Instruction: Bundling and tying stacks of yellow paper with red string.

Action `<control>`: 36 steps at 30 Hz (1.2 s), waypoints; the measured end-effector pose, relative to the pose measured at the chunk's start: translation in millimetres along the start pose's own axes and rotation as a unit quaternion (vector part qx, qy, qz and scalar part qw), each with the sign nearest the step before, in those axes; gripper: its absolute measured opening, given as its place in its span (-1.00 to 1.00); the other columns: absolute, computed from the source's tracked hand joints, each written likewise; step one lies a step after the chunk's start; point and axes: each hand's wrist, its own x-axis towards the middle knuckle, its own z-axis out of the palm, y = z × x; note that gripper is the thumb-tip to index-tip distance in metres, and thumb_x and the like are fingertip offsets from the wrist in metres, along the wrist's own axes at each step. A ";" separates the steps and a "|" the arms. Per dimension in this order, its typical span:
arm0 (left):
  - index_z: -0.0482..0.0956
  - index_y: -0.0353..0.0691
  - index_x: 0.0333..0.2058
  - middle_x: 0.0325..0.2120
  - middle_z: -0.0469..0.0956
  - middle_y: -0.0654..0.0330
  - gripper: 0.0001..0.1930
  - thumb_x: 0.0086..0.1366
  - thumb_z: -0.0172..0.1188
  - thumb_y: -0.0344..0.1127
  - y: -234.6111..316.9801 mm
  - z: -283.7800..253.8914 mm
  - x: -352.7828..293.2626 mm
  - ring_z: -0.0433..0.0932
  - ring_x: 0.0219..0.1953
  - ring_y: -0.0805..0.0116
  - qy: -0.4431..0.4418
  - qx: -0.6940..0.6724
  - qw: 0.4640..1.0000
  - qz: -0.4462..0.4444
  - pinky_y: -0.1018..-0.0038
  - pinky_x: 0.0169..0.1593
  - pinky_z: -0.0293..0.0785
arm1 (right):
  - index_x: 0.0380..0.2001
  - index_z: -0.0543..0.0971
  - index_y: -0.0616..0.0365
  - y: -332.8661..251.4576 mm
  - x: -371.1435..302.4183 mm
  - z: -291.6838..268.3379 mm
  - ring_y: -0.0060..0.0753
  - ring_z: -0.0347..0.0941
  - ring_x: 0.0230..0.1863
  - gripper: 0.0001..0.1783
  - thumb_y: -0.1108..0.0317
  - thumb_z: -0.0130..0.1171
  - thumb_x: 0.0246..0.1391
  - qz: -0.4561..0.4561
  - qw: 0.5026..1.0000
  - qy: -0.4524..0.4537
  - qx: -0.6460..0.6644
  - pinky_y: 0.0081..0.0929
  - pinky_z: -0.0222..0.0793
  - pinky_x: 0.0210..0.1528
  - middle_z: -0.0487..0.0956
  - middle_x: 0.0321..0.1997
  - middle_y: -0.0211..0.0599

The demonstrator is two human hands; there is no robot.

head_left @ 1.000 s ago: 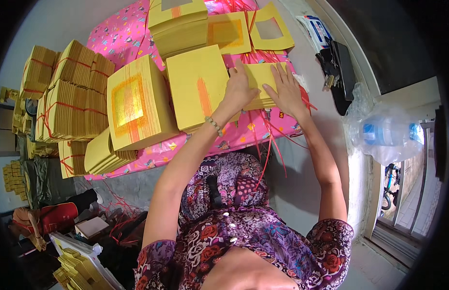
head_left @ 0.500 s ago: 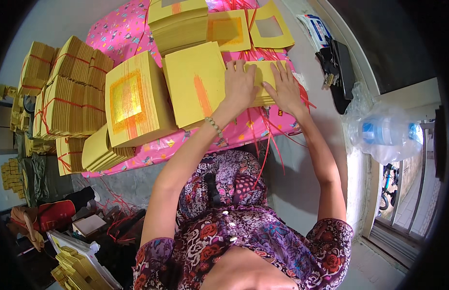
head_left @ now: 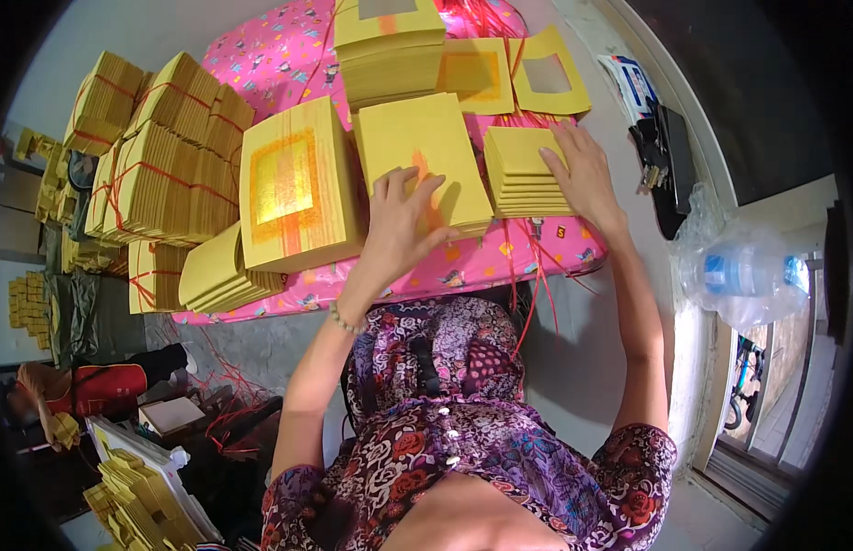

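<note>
My left hand [head_left: 399, 220] is over the near part of a thick stack of yellow paper [head_left: 408, 119] with an orange streak, its fingers spread and slightly bent. To the right lies a smaller pile of folded yellow paper [head_left: 521, 170], layered at its near edge. My right hand [head_left: 587, 174] rests along that pile's right side, thumb on top and fingers stretched out. Left of the streaked stack stands another yellow stack [head_left: 327, 197], with a gold square framed in orange on its top sheet. Red strings [head_left: 537, 262] hang from the table's near edge below the folded pile.
A pink patterned cover [head_left: 280, 69] lies under the stacks. Tied yellow bundles [head_left: 160, 179] and folded sheets [head_left: 220, 275] are at the left. Behind stands a tall paper stack [head_left: 390, 73]. At right are a dark phone [head_left: 673, 147] and a bagged bottle [head_left: 729, 274]. A person in red [head_left: 110, 390] is lower left.
My left hand has left the folded pile and moved left and nearer, over the streaked stack. My right hand has shifted to the folded pile's right edge. The view has shifted slightly.
</note>
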 end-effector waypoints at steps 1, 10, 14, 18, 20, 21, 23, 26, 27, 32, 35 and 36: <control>0.36 -0.12 0.14 0.12 0.23 -0.12 -0.27 -0.01 0.43 -0.12 0.7 -0.3 -7.2 0.14 0.18 -0.18 0.016 0.034 0.999 -0.010 0.04 0.21 0.18 | 0.09 0.42 0.24 -7.7 0.0 -6.8 0.11 0.24 0.21 -0.48 0.06 -0.03 0.23 -0.031 0.997 0.028 0.072 -0.03 0.17 0.19 0.39 0.16 0.04; 0.04 -0.19 0.30 0.29 -0.13 -0.27 -0.04 0.00 0.46 -0.20 1.3 7.7 -35.2 -0.15 0.36 -0.25 0.103 -0.061 0.986 -0.116 0.04 0.31 0.07 | -0.15 0.53 0.28 -85.1 -56.0 -4.2 0.10 0.49 -0.28 -0.73 0.33 0.04 0.19 -0.030 0.978 -0.039 0.202 -0.13 0.39 -0.25 0.51 -0.27 -0.01; 0.03 -0.23 0.30 0.29 -0.11 -0.29 -0.07 0.05 0.42 -0.21 -11.2 18.8 -41.3 -0.10 0.37 -0.18 0.101 -0.143 0.975 -0.140 0.12 0.30 0.13 | -0.09 0.50 0.29 -85.1 -60.5 8.1 0.12 0.47 -0.24 -0.72 0.36 -0.01 0.21 -0.032 0.976 -0.036 0.212 -0.12 0.38 -0.25 0.49 -0.23 0.00; 0.06 -0.24 0.29 0.28 -0.06 -0.29 -0.13 0.09 0.38 -0.25 -16.7 22.2 -40.8 -0.05 0.37 -0.14 0.098 -0.166 0.970 -0.150 0.14 0.29 0.15 | -0.06 0.49 0.28 -86.4 -61.5 10.5 0.13 0.46 -0.22 -0.72 0.37 -0.04 0.23 -0.032 0.972 -0.055 0.227 -0.10 0.37 -0.25 0.48 -0.21 0.01; 0.08 -0.23 0.29 0.29 -0.06 -0.28 -0.15 0.09 0.37 -0.26 -18.5 22.4 -40.5 -0.04 0.37 -0.14 0.100 -0.167 0.969 -0.150 0.15 0.29 0.15 | -0.07 0.49 0.27 -90.3 -59.8 4.8 0.13 0.46 -0.22 -0.72 0.37 -0.06 0.24 -0.029 0.971 -0.074 0.226 -0.09 0.37 -0.25 0.48 -0.21 0.00; 0.10 -0.22 0.29 0.29 -0.06 -0.27 -0.17 0.10 0.37 -0.27 -18.9 22.6 -39.9 -0.03 0.36 -0.14 0.102 -0.169 0.969 -0.145 0.15 0.29 0.16 | -0.07 0.49 0.27 -90.8 -60.0 4.4 0.13 0.46 -0.22 -0.72 0.37 -0.06 0.24 -0.029 0.971 -0.076 0.226 -0.09 0.37 -0.25 0.48 -0.21 0.00; 0.11 -0.21 0.28 0.30 -0.07 -0.26 -0.18 0.11 0.36 -0.28 -19.1 22.6 -40.3 -0.02 0.36 -0.14 0.104 -0.174 0.969 -0.143 0.16 0.29 0.16 | -0.06 0.49 0.26 -91.9 -60.7 3.8 0.12 0.46 -0.22 -0.72 0.36 -0.06 0.25 -0.027 0.973 -0.074 0.217 -0.10 0.37 -0.25 0.48 -0.21 -0.01; 0.13 -0.19 0.28 0.31 -0.08 -0.24 -0.21 0.12 0.34 -0.28 -21.8 23.7 -41.1 -0.01 0.36 -0.13 0.105 -0.175 0.969 -0.138 0.17 0.29 0.15 | -0.07 0.49 0.25 -94.0 -61.3 2.4 0.11 0.46 -0.24 -0.72 0.36 -0.06 0.24 -0.016 0.973 -0.085 0.213 -0.09 0.38 -0.26 0.48 -0.23 -0.02; 0.13 -0.18 0.28 0.31 -0.08 -0.23 -0.22 0.13 0.34 -0.29 -22.3 24.2 -41.4 0.00 0.36 -0.13 0.105 -0.171 0.971 -0.133 0.18 0.30 0.15 | -0.07 0.49 0.25 -94.2 -62.4 1.9 0.11 0.46 -0.24 -0.72 0.36 -0.06 0.24 -0.017 0.973 -0.085 0.213 -0.09 0.38 -0.26 0.48 -0.23 -0.02; 0.13 -0.14 0.29 0.32 -0.10 -0.20 -0.23 0.14 0.32 -0.30 -20.4 23.9 -40.0 -0.03 0.37 -0.11 0.097 -0.176 0.970 -0.138 0.18 0.30 0.14 | -0.06 0.50 0.21 -95.5 -67.2 3.2 0.11 0.47 -0.32 -0.73 0.36 -0.05 0.24 -0.036 0.980 -0.061 0.186 -0.08 0.38 -0.31 0.46 -0.27 -0.05; 0.13 -0.11 0.29 0.33 -0.10 -0.18 -0.24 0.15 0.31 -0.32 -21.8 23.7 -40.7 -0.04 0.38 -0.10 0.096 -0.187 0.967 -0.141 0.18 0.31 0.13 | -0.06 0.50 0.20 -95.2 -66.3 5.3 0.10 0.48 -0.34 -0.73 0.35 -0.04 0.23 -0.047 0.978 -0.049 0.197 -0.08 0.39 -0.34 0.46 -0.27 -0.06; 0.13 -0.10 0.29 0.33 -0.11 -0.18 -0.25 0.16 0.31 -0.33 -22.5 23.6 -40.7 -0.05 0.38 -0.09 0.099 -0.194 0.966 -0.141 0.19 0.31 0.13 | -0.06 0.50 0.20 -94.9 -66.0 6.5 0.10 0.48 -0.34 -0.73 0.35 -0.04 0.23 -0.047 0.978 -0.050 0.197 -0.08 0.39 -0.34 0.46 -0.27 -0.06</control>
